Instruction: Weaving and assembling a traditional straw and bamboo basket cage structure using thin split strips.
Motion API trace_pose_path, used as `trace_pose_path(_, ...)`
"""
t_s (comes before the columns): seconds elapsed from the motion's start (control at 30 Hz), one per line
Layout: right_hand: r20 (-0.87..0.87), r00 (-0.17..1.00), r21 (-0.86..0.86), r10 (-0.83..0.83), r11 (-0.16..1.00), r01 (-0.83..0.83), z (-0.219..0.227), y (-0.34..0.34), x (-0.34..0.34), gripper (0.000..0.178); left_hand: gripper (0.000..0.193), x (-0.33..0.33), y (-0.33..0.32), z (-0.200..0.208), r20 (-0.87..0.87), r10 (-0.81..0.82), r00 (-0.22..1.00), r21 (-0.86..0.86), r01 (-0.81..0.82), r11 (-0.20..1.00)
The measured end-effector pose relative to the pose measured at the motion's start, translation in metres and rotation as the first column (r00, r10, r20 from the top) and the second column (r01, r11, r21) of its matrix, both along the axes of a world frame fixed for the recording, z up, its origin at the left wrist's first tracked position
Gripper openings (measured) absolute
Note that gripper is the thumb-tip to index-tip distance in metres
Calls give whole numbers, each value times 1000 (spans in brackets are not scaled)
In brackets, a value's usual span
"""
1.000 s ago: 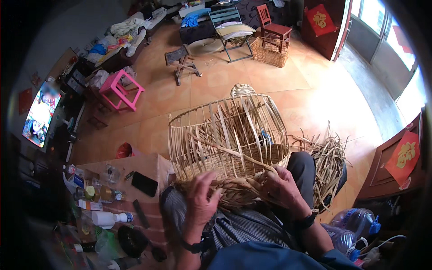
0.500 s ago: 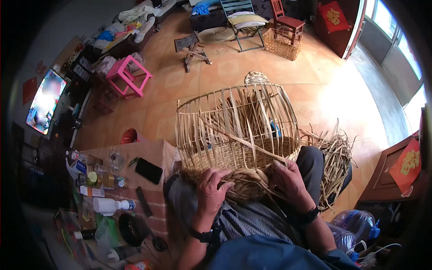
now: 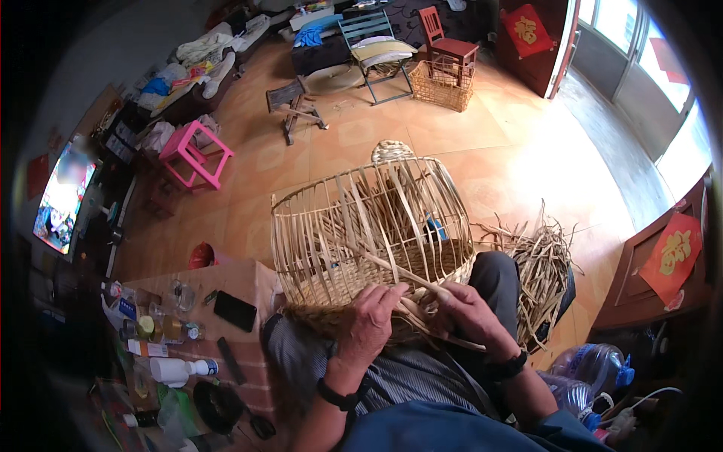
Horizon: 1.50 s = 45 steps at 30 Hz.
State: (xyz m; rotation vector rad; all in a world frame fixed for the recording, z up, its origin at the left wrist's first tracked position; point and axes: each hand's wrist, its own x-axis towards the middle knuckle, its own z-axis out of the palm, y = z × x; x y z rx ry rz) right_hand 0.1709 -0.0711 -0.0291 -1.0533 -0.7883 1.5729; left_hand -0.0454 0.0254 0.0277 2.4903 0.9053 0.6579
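A basket [image 3: 312,290] with tall, thin, bare ribs is seen in the middle of the view, just up toward 12 o'clock from the lap, and it seems to be held up there by the knees. A long pale strand [image 3: 399,275] is pinched between the thumb and finger of the right hand [image 3: 468,310], and its loose length is laid across the ribs toward 10 o'clock. The thick twisted edge [image 3: 423,320] is touched by the bent fingers of the left hand [image 3: 367,313], at 9 o'clock from the right one; whether they are pressed tight cannot be told. If the strand is pulled too hard, it could be snapped, since it looks dry. If it is let go too soon, the twist could be loosened and a gap could be left. The loose length could also be caught on the ribs, and a thin rib could be bent or cracked by the tug. If the edge is not held down well on the left, the whole basket could be tipped or turned on the lap. The pile of dry stalks [image 3: 542,271], near 3 o'clock from the basket, could be bumped and spread if the right knee [image 3: 497,275] is swung out.
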Motion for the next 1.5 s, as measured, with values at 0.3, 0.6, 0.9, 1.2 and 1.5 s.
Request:
trace_pose_path(0.3,-574,602,-59,-555,761,646,-36,-43,43,24,23,-5,17,5,44,-58,997,-177,65,982)
trace_pose_path(0.6,342,892,-180,297,952,-249,60,-51,-7,25,19,-6,26,13,-46,-47,998,-333,29,943)
trace_pose_path(0.9,184,982,-289,45,957,11,112,-22,28,32,27,-13,38,27,-28,-255,967,-308,234,922)
trace_pose_path(1.2,-300,954,48,-14,998,30,71,-18,48,53,30,-4,23,31,-61,-135,989,-328,108,939)
trace_pose_path(1.5,626,777,159,-73,987,-36,31,-10,27,35,21,-6,21,22,-55,-92,994,-266,74,961)
